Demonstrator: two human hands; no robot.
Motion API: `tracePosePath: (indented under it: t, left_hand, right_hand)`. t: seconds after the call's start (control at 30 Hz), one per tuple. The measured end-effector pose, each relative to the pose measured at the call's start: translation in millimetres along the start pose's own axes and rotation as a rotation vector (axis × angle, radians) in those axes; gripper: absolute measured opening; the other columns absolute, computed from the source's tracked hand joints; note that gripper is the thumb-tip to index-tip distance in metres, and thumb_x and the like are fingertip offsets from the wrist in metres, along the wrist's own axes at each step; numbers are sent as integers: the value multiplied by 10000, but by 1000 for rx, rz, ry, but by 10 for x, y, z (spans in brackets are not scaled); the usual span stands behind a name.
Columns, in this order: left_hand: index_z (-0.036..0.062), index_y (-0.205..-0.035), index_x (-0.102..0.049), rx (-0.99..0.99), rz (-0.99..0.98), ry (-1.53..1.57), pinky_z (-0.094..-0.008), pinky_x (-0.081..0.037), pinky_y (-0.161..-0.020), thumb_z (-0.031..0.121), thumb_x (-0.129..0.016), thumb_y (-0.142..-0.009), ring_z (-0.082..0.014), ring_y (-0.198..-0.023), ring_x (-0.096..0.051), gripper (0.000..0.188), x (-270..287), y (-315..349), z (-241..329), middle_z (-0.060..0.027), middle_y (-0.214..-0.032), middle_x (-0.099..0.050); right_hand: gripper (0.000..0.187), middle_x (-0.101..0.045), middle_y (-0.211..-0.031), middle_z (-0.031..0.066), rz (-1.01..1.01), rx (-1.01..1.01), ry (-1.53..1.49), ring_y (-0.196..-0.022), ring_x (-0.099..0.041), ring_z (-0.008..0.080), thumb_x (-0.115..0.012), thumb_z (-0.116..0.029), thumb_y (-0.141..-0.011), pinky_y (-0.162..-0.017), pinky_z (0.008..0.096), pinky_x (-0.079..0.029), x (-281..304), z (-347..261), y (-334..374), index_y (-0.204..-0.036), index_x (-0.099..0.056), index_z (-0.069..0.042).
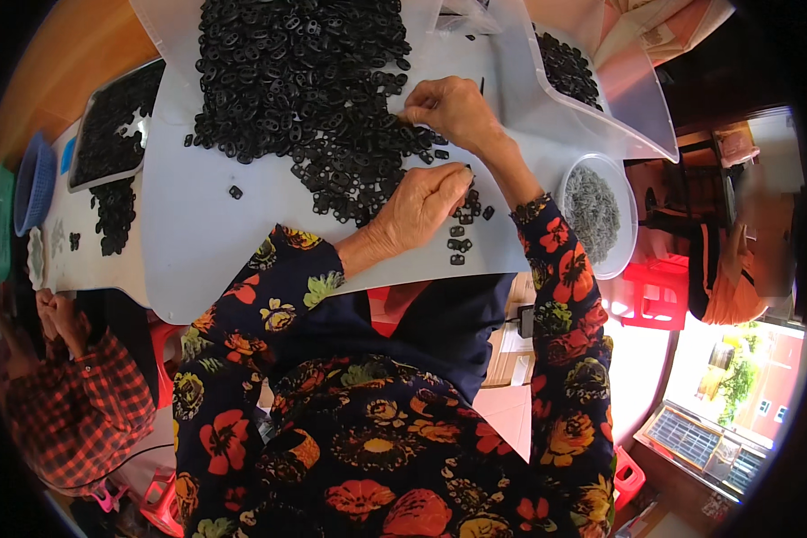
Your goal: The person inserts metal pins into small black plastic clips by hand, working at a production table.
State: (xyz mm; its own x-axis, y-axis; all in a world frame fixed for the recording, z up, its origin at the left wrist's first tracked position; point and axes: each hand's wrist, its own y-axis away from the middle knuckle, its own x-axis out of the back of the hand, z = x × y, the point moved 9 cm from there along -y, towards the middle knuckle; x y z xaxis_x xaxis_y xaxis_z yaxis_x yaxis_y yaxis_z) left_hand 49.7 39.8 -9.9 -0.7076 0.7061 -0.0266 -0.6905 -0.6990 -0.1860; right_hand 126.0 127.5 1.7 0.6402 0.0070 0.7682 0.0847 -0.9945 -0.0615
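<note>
Two-handed sorting of small parts at a worktable (215,233), seen from above. The black two-holed plastic pieces (300,72) lie in a broad heap on the pale tabletop, its thinning near edge reaching the hands; a short scatter of loose pieces (457,244) lies just right of the left hand (421,208), and one stray piece (235,192) sits apart to the left. The left thumb and forefinger are drawn together, with a small dark piece (469,168) apparently pinched at their tips. The right hand (457,112) reaches to the heap's right edge, its thumb and forefinger curled close; whether they grip anything cannot be told. At right stand a round clear tub (633,220) of small greyish pieces (592,215) and a clear plastic bin (641,125) part-filled with black pieces. Good handling, as judged here, takes single pieces from the thin margin rather than the deep pile, where neighbours would likely drag along. A light fingertip pinch across the narrow sides should leave both holes in sight. The loose scatter is best kept well clear of the heap, and the right forearm away from the tub's rim.
</note>
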Motion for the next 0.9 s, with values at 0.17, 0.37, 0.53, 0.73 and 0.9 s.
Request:
tracePosePath:
  t: [0.17,0.37,0.53,0.73,0.9]
  left_hand:
    - [-15,-726,-448,21,-34,-18,-303,-381,-545,294,-424,-969,-136,-555,-390,394,-45,-16,-12,-45,-573,-430]
    - [-3,-704,-475,76,-57,-22,-269,-387,-600,286,-383,-983,-117,-615,-442,412,-68,-22,-49,-36,-639,-486]
    - [-13,-734,-494,87,-41,2,-260,-392,-624,298,-386,-988,-124,-632,-463,416,-61,-11,-74,-40,-667,-502]
    - [-14,-756,-486,37,-48,-12,-273,-404,-604,267,-390,-975,-128,-621,-465,369,-65,-21,-65,-43,-652,-492]
    - [-8,-720,-489,28,-49,1,-268,-413,-678,273,-405,-984,-136,-679,-488,394,-47,-4,-11,-46,-653,-502]
  right_hand:
    - [157,-665,-721,109,147,-73,-64,-622,-611,167,-681,-122,-777,-632,301,-506,256,142,186,-899,-682,-23]
    - [136,-657,-792,144,83,43,172,-737,-645,255,-650,-63,-741,-682,342,-512,239,57,499,-869,-659,-16]
    - [115,-634,-811,179,99,48,252,-779,-620,354,-624,-59,-714,-715,405,-500,155,-13,519,-818,-640,-12]
    - [99,-649,-807,194,-42,-51,239,-821,-634,364,-627,-88,-725,-734,427,-516,125,1,463,-804,-657,-35]
    - [145,-644,-733,181,-45,29,252,-704,-632,347,-636,-84,-686,-676,403,-508,148,-57,492,-812,-649,-12]
